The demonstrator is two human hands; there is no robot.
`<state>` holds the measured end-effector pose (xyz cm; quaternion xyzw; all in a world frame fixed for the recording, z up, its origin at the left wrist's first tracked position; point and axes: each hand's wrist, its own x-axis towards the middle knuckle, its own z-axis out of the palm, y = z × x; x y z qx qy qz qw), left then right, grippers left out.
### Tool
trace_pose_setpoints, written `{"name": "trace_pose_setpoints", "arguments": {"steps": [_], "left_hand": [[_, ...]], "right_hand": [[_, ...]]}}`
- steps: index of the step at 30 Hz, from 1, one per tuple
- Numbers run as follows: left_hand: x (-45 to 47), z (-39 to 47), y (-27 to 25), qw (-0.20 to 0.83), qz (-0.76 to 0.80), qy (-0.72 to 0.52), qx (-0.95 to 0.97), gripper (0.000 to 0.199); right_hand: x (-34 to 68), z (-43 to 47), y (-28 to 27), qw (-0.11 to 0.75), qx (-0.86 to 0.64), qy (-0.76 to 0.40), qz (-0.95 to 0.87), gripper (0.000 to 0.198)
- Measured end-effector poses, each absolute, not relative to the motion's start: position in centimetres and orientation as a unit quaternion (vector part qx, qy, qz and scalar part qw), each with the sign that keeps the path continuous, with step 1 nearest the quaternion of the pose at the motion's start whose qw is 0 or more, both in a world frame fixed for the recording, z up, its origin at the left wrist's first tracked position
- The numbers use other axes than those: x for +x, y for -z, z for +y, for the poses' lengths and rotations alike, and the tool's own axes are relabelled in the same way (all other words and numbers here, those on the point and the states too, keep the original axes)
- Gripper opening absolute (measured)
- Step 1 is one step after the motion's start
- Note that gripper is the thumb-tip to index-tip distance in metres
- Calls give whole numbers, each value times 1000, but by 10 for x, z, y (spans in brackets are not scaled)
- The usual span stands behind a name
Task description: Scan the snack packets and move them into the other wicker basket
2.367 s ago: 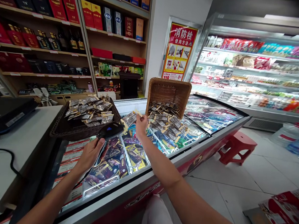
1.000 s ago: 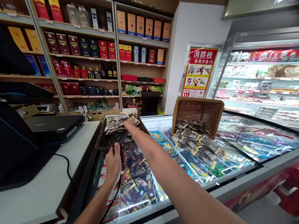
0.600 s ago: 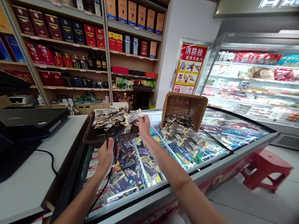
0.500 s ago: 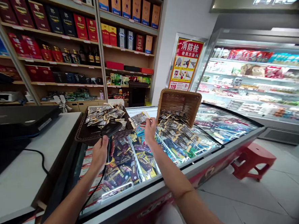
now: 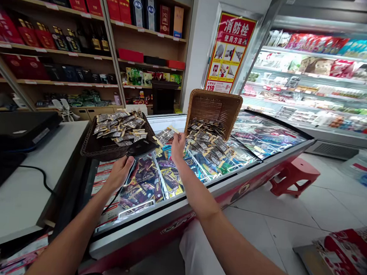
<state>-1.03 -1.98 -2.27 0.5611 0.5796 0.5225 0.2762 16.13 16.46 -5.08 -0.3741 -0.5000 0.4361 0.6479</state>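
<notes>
My left hand (image 5: pixel 121 172) is wrapped around the handle of a black corded barcode scanner (image 5: pixel 141 147), its head tilted toward the right. Between the fingers of my right hand (image 5: pixel 178 147) is a small clear snack packet (image 5: pixel 165 135) with a pale edge. The packet is a little beyond the scanner head. Left of it, a dark woven basket (image 5: pixel 91 148) holds a heap of similar packets (image 5: pixel 122 125). On the right a tan wicker basket (image 5: pixel 215 106) lies tipped on its side, with packets (image 5: pixel 212 145) spilling out over the freezer's glass.
Under my hands stands a glass-topped chest freezer (image 5: pixel 179 212) with wrapped goods inside. A white counter (image 5: pixel 54 158) with a black device (image 5: pixel 22 131) is at left. A red stool (image 5: pixel 294 177) stands on the floor at right. Shelves (image 5: pixel 83 54) of boxes line the back.
The view has tilted down and turned slightly right, so more floor shows. Both hands keep their holds on the scanner and the packet, and the baskets stay in place.
</notes>
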Motion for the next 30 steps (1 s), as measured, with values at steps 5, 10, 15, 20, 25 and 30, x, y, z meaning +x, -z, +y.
{"name": "trace_pose_setpoints", "arguments": {"steps": [5, 10, 15, 20, 25, 30], "left_hand": [[-11, -20, 22, 252, 598, -492, 580, 71], [-7, -24, 17, 232, 598, -475, 602, 72], [-3, -25, 13, 225, 593, -480, 606, 67], [0, -26, 10, 243, 589, -496, 590, 62], [4, -28, 5, 260, 586, -514, 570, 57], [1, -27, 6, 232, 592, -499, 589, 63]], "right_hand": [[156, 162, 52, 642, -364, -436, -515, 25], [156, 160, 51, 644, -363, -433, -516, 25], [157, 158, 47, 641, -370, -449, -501, 21], [158, 155, 44, 631, -378, -462, -495, 18], [157, 156, 43, 637, -386, -464, -480, 19], [158, 156, 41, 641, -376, -472, -475, 18]]}}
